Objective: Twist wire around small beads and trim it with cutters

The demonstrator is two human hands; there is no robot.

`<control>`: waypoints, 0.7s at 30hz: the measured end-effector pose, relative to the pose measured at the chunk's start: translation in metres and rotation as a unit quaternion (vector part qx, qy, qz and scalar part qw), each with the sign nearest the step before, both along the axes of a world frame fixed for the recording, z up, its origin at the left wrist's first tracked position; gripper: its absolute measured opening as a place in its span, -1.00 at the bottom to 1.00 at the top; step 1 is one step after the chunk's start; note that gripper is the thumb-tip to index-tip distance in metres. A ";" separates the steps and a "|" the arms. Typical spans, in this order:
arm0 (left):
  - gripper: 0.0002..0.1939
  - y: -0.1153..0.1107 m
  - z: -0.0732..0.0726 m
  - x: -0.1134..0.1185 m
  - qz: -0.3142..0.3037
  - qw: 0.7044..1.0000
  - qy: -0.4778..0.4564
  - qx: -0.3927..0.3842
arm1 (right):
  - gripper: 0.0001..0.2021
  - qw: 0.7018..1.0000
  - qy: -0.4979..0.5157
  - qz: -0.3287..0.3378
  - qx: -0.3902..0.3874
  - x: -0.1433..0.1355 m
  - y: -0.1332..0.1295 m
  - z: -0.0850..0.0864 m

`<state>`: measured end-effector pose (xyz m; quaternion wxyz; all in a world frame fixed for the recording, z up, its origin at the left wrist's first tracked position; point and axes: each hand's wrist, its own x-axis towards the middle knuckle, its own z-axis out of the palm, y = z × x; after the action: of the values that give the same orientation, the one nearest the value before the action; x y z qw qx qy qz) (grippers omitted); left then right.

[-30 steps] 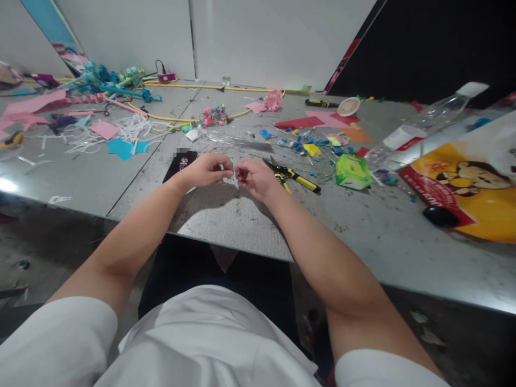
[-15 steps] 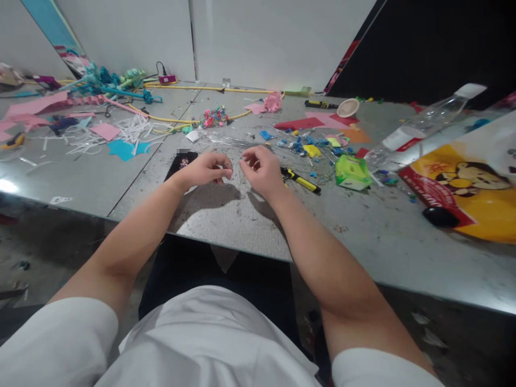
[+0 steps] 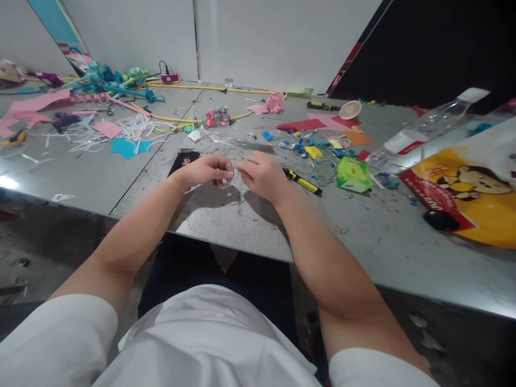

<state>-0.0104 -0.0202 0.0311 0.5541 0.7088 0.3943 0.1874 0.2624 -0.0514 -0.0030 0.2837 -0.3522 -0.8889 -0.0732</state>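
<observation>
My left hand [image 3: 206,171] is closed, thumb against the fingers, on a thin wire [image 3: 228,186] bent into a ring that hangs just below the fingertips. Close on its right is my right hand [image 3: 264,174], fingers curled and pinched together beside the ring; whatever they hold is too small to make out. Both hands are over the grey tabletop [image 3: 226,226] near its front edge. Behind them lies a bundle of straight thin wires [image 3: 239,142]. A dark phone [image 3: 183,161] is partly covered by my left hand. Past my right wrist lies a yellow-and-black cutter [image 3: 305,183].
On the right are a green packet [image 3: 355,174], a clear bottle [image 3: 427,126] and a yellow-and-red bag [image 3: 471,188]. Blue clay bits [image 3: 300,145] lie scattered behind. White paper strips [image 3: 129,131] and blue paper [image 3: 128,149] are at left. A yellow cable [image 3: 193,86] runs along the back.
My right hand has turned and its fingers have closed together closer to my left hand. The wire ring shows more clearly below my left fingers. The view has shifted slightly.
</observation>
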 end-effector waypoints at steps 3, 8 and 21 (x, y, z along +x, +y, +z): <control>-0.70 0.001 -0.002 0.000 0.000 1.000 0.000 0.004 | -0.74 1.000 0.002 -0.006 -0.021 -0.005 -0.004 0.002; -0.82 -0.002 -0.001 0.000 -0.006 1.000 0.000 0.016 | -0.80 0.988 0.112 0.010 -0.106 -0.013 -0.009 0.002; -0.64 0.004 -0.005 -0.002 -0.010 0.999 -0.017 0.029 | -0.60 0.792 0.457 0.009 -0.405 -0.028 0.007 -0.021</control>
<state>-0.0126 -0.0165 0.0262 0.5420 0.7250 0.3722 0.2053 0.2348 -0.0443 -0.0240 0.4887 -0.4192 -0.6072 0.4656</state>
